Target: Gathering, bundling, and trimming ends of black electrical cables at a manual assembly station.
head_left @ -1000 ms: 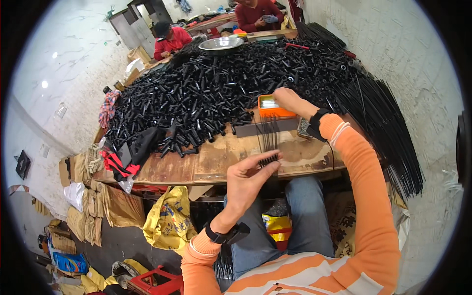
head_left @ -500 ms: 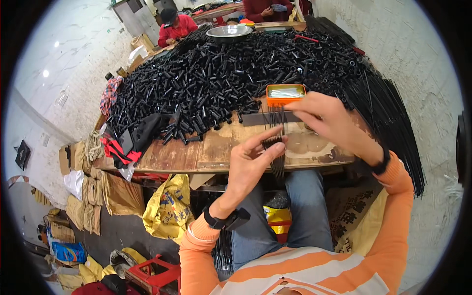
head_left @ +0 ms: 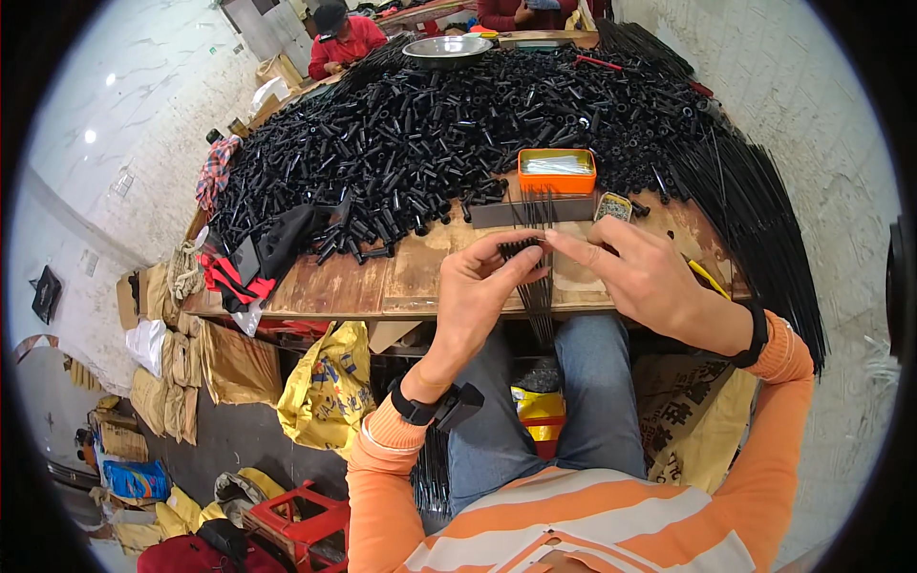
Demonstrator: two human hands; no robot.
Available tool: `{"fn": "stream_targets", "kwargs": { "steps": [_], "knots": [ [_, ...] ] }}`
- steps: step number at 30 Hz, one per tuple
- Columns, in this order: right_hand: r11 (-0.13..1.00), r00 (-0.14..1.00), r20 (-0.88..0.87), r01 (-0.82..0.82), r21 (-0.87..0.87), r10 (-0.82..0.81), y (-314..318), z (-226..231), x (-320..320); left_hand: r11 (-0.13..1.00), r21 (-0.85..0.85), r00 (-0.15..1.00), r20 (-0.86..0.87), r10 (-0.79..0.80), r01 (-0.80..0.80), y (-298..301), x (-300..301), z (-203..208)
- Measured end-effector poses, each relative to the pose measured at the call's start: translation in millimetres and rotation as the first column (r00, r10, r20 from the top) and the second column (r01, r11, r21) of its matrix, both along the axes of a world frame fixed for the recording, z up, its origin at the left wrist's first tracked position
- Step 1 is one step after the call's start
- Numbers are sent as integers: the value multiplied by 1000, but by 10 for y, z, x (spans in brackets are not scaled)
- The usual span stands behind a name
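Observation:
My left hand (head_left: 482,291) is closed round the middle of a bundle of thin black rods (head_left: 538,310), pinched between thumb and fingers. The rods stand in a row, their upper ends fanned over the table edge and their lower ends hanging above my knees. My right hand (head_left: 640,272) has its thumb and index fingertip pressed together at the right side of the bundle. Anything between those fingertips is too small to make out. Beyond the hands sits an orange box (head_left: 557,183) of thin silvery pins, behind a dark grey bar (head_left: 497,216).
A huge heap of short black tubes (head_left: 382,143) covers the wooden table (head_left: 411,286), with a metal bowl (head_left: 447,48) on it. Long black rods (head_left: 755,229) lie at right. Near my right hand are a small tin (head_left: 613,205) and a yellow-handled tool (head_left: 707,277). Two people work opposite.
My right hand has come down from beside the orange box to the rod bundle. The small tin, hidden before, now shows. My left hand keeps its grip and has shifted slightly.

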State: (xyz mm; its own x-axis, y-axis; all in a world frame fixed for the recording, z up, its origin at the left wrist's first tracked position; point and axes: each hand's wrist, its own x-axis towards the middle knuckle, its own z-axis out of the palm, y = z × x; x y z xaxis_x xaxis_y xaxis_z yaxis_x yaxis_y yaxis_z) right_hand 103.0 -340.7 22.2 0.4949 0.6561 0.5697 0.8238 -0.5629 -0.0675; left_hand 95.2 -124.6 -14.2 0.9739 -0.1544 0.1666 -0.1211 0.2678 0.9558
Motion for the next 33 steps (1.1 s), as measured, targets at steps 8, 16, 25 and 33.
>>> {"fn": "stream_targets", "kwargs": {
  "steps": [8,16,25,33],
  "knots": [
    [995,987,129,-99,12,97,-42,67,141,998,-15,998,23,-59,60,41,23,-14],
    [988,961,237,-151,25,141,-51,145,163,986,-91,990,-32,-141,137,106,58,-1],
    [986,944,287,-166,-17,164,33,217,125,984,-56,985,-33,-170,168,83,32,-8],
    [985,951,272,-168,48,149,29,149,122,993,-43,993,-39,-114,112,84,37,-23]
  ]
}}
